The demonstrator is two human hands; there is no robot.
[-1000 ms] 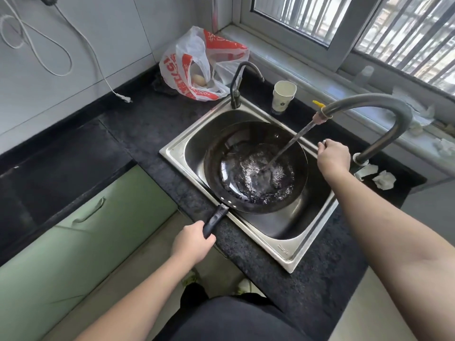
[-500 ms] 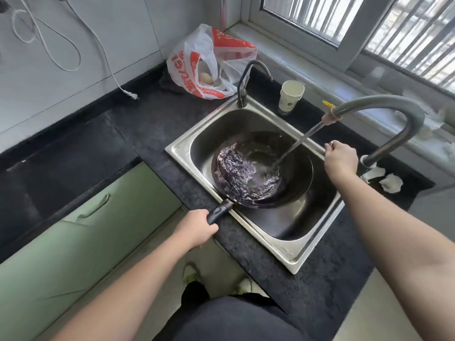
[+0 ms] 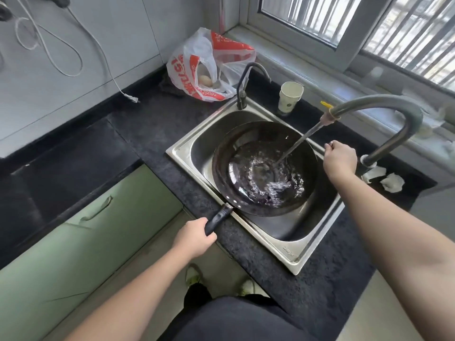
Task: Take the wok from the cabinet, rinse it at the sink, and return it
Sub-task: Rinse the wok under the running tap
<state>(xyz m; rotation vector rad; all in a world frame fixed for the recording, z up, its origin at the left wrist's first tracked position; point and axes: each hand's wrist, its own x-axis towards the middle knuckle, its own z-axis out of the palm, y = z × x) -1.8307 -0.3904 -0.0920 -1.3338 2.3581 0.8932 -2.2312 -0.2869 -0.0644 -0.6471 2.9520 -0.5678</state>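
Observation:
A black wok [image 3: 236,153] sits inside the steel sink [image 3: 290,254], with water swirling in its bowl. My left hand [image 3: 194,238] grips the wok's black handle at the counter's front edge. A stream of water runs from the spout of the tall grey faucet [image 3: 384,104] into the wok. My right hand [image 3: 339,159] is closed on the faucet's lever near the faucet base; the lever is mostly hidden by my fingers.
A smaller dark tap [image 3: 242,92] stands at the sink's back corner, a paper cup [image 3: 289,97] beside it. A red and white plastic bag [image 3: 209,70] lies behind. Crumpled tissues [image 3: 391,182] lie right of the faucet. Green cabinet doors [image 3: 81,232] are below the black counter [image 3: 157,124].
The wok was tilted toward its handle side half a second ago and is now levelled back, the water sloshing to the front right. My right hand stays at the faucet.

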